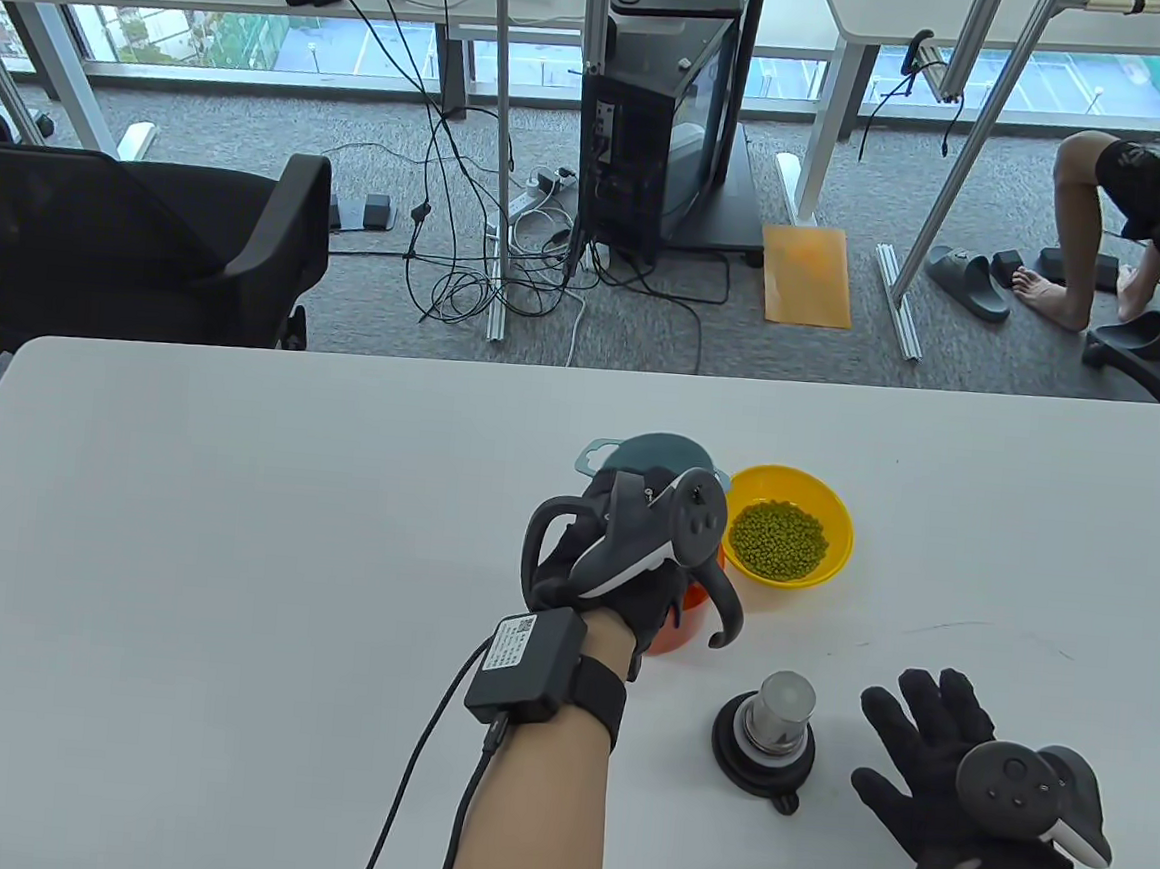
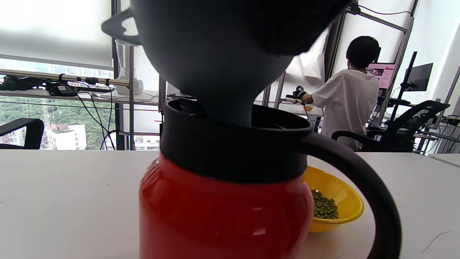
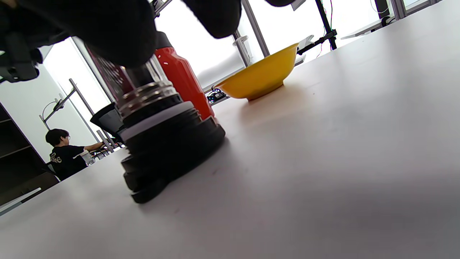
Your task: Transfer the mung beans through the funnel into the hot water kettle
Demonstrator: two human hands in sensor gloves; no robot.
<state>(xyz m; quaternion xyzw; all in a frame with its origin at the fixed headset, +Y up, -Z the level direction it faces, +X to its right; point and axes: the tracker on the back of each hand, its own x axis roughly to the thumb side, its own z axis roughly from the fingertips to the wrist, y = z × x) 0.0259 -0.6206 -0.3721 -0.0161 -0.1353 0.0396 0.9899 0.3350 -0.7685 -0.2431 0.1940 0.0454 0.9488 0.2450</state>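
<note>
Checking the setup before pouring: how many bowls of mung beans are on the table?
1: the yellow bowl holding mung beans, right of the red kettle with the funnel. Another could hide behind the left hand.

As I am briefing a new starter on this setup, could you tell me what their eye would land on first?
The yellow bowl of green mung beans at mid-table stands out first. Just left of it the red kettle carries a dark funnel in its mouth, with the left hand over it. Nearer the person, the kettle's lid stands on the table beside the open right hand.
</note>
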